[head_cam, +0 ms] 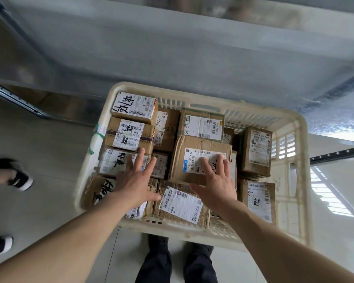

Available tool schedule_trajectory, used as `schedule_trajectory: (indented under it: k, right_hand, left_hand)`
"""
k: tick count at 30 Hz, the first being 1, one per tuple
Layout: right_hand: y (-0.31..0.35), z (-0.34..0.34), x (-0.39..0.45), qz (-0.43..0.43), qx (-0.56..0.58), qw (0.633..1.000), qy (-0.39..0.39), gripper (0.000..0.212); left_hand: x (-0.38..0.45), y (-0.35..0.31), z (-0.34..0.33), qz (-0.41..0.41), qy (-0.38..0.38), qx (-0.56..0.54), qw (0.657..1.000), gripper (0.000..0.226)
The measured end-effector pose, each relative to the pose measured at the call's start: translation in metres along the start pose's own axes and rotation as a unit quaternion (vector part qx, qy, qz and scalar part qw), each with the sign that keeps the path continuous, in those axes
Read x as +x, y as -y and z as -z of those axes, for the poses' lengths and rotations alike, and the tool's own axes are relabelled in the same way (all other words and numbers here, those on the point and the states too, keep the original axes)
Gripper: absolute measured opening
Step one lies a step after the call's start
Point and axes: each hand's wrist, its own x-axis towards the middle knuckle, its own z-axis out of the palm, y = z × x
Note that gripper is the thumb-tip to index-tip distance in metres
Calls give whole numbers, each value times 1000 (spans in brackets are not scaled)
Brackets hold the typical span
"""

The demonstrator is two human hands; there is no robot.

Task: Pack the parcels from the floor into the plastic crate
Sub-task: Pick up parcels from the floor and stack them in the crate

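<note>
Parcels fill most of the plastic crate point(298, 127), which stands on the floor point(45, 152) in front of my feet. On the left side they lie stacked, a column of labelled boxes reaching up to the rim. My left hand point(135, 178) lies spread over that column, fingers straight, its grip loose and holding nothing. In the middle, my right hand point(215, 180) rests flat on the big parcel point(192, 160) with the white label, fingers straight, pressing rather than clasping. To the right two more boxes stand against the wall, with bare crate bottom showing beyond them. No parcel lies on the floor that I can see, so I judge the packing nearly done, with only settling and squaring left.
</note>
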Motion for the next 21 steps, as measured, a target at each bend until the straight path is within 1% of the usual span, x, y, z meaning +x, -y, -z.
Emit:
schedule_trajectory:
  k: [3, 6, 9, 11, 13, 15, 17, 19, 21]
  right_hand:
    - [-3, 4, -4, 4, 12, 1000, 6, 83]
    - [-11, 3, -10, -17, 27, 999, -7, 90]
    - [-21, 2, -16, -39, 49, 998, -20, 95]
    - [-27, 2, -17, -46, 76, 996, -16, 97]
    - [-31, 1, -17, -44, 111, 993, 6, 96]
    - [-33, 2, -14, -33, 123, 991, 34, 89]
    - [-33, 6, -14, -27, 116, 991, 54, 87]
    - [-33, 13, -14, -25, 104, 991, 81, 87]
    - [-31, 22, -16, -18, 98, 989, 105, 87]
  left_hand:
    - [-3, -1, 1, 5, -2, 6, 1000, 122]
    - [-9, -9, -1, 5, -26, 12, 1000, 119]
    - [-17, -33, -3, -54, -58, 4, 997, 110]
    - [-17, -53, -2, -94, -42, -6, 995, 101]
    - [-15, -70, -4, -109, -11, -4, 994, 97]
    - [-12, -80, -9, -107, 30, 24, 994, 99]
    - [-11, -83, -14, -95, 65, 28, 993, 107]
    - [-10, -84, -13, -89, 81, 31, 992, 112]
    - [-9, -85, -7, -90, 92, 50, 990, 111]
